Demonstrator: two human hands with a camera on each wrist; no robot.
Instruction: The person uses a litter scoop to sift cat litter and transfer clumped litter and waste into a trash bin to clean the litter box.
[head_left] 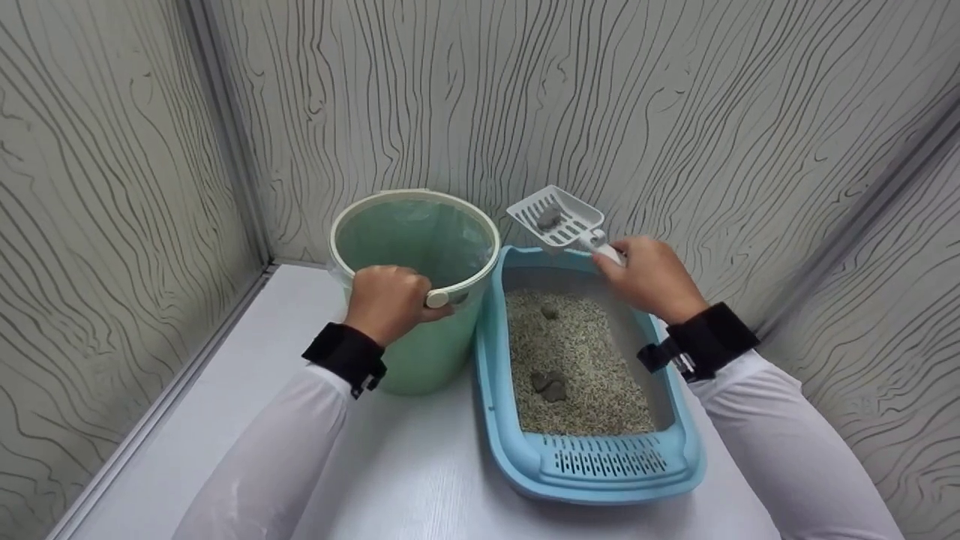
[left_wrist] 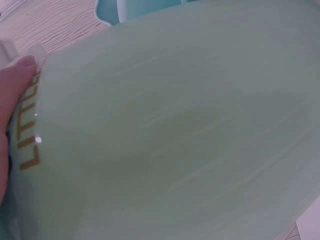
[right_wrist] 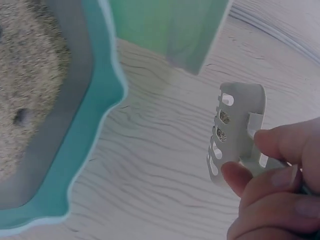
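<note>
My left hand (head_left: 390, 300) grips the near rim of a pale green trash bin (head_left: 431, 364) with a cream rim and a clear liner. In the left wrist view, the bin wall (left_wrist: 160, 125) fills most of the frame, with gold lettering beside the thumb. My right hand (head_left: 651, 279) holds a white slotted litter scoop (head_left: 583, 211) by its handle, raised over the far end of a blue litter box (head_left: 501, 427). One grey clump (head_left: 549, 218) lies on the scoop. Through the slots of the scoop (right_wrist: 240, 107), bits of clump show in the right wrist view.
Granular litter (head_left: 592, 345) covers the box floor, with a few grey clumps (head_left: 553, 388) near the front and a small one (head_left: 550, 311) farther back. Box and bin stand side by side on a white table (head_left: 405, 465). Wood-patterned panels (head_left: 465, 97) enclose the back and sides.
</note>
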